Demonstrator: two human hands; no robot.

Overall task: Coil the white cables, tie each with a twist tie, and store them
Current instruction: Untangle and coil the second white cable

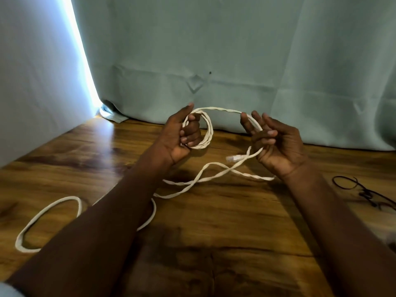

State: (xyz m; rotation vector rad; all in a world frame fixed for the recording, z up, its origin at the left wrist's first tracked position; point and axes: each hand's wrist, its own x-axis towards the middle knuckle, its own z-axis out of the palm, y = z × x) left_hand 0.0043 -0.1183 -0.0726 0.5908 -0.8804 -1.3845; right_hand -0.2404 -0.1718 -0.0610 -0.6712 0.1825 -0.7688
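From the head view, two hands are held up over a wood table. The left hand sits near the middle, and its fingers curl round a small coil of white cable, holding the loops together. From the top of the coil, at 12 o'clock, the cable runs in an arch over to the right hand, at 3 o'clock from the coil. The right hand's fingers curl loosely round the cable, which passes through that hand. A clear plug on the cable's end hangs just beside the right hand, at its 8 o'clock. The rest of the cable lies on the table, crossing itself below the hands and making a big loop far out at 8 o'clock. Thin black ties lie on the table at 4 o'clock, well apart from the cable. A green curtain hangs behind the table.
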